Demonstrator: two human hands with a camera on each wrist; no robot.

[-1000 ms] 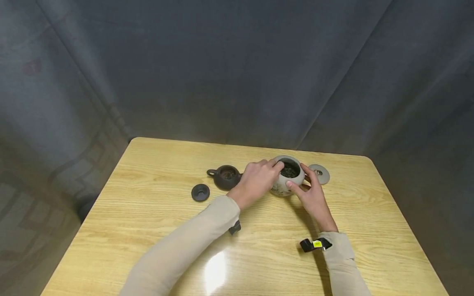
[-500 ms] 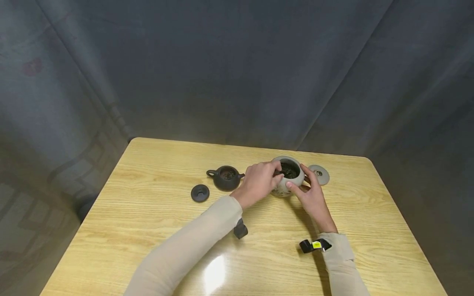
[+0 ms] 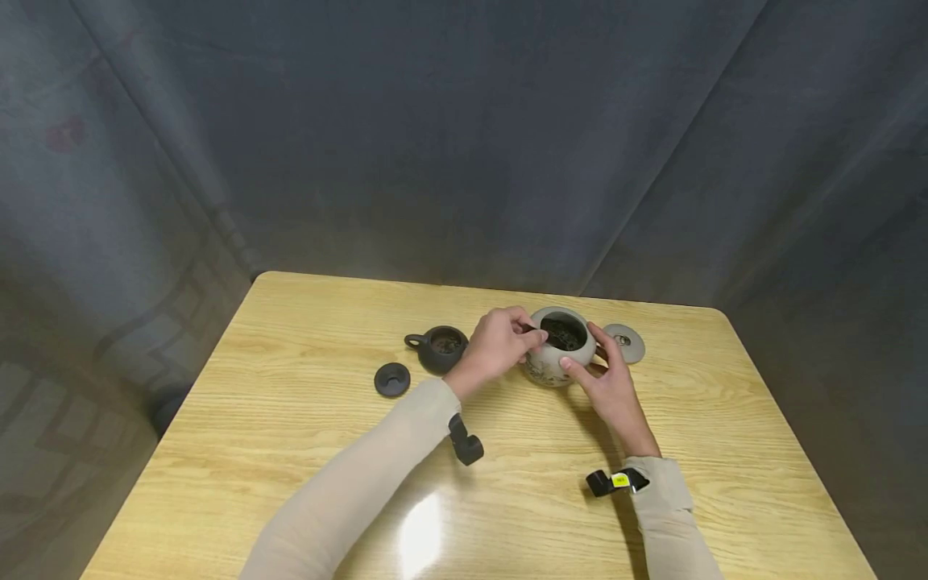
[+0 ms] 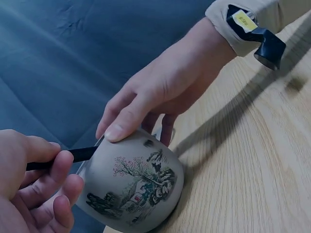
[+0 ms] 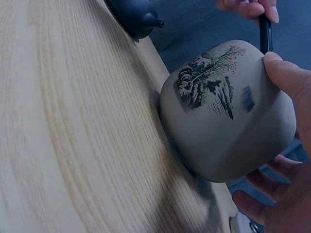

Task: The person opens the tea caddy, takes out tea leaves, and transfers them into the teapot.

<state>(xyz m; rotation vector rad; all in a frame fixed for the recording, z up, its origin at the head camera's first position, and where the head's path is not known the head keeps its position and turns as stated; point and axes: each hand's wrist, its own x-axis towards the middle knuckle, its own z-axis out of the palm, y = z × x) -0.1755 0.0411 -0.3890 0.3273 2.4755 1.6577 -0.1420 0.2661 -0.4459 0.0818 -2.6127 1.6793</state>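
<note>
On the wooden table (image 3: 304, 451) stands a round grey jar (image 3: 554, 361) with a painted tree and houses on its side. The jar is open, and inside it there are dark dry tea leaves (image 3: 561, 333), filling it close to the mouth. The right hand (image 3: 612, 387) grasps the jar from its right side: the thumb lies on the front wall near the rim and the other fingers curl around the far side. The left hand (image 3: 499, 346) is at the left edge of the jar and pinches a thin dark stick (image 4: 73, 156) between thumb and fingers; its tip reaches over the rim of the jar.

Just left of the left hand is a small dark teapot (image 3: 439, 348), also open, with something dark inside. Its dark lid (image 3: 392, 379) lies on the table in front and left of it. A grey lid (image 3: 627, 341) lies flat on the table just right of the jar.
</note>
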